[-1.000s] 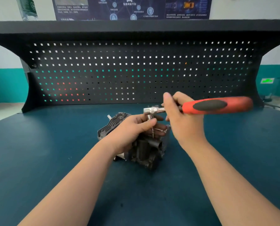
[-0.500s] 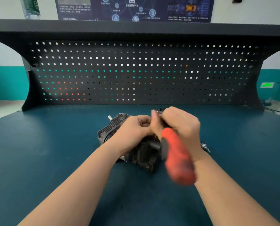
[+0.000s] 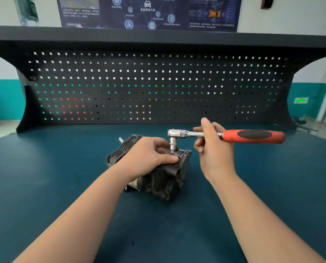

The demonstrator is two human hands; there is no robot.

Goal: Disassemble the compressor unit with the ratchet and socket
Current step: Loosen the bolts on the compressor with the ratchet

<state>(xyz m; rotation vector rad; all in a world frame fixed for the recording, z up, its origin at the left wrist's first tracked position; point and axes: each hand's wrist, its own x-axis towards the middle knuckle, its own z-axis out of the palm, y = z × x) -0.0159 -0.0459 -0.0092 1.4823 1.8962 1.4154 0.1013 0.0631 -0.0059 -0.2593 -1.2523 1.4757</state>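
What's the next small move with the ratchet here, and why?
Probably swing the ratchet handle through another stroke. The socket stands upright on top of the compressor unit, the left hand braces the housing beside it, and the right hand holds the shaft with the red grip pointing right. Whether the fastener is free yet cannot be seen.

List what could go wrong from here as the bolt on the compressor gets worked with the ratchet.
1. The right hand holds the ratchet on its bare metal shank, not the red grip, so it has less leverage and may slip.
2. The left hand has fingertips right beside the socket; if the socket jumps off, they could be pinched.
3. The compressor unit lies loose on the blue bench, steadied by that hand alone, so it may twist or slide.
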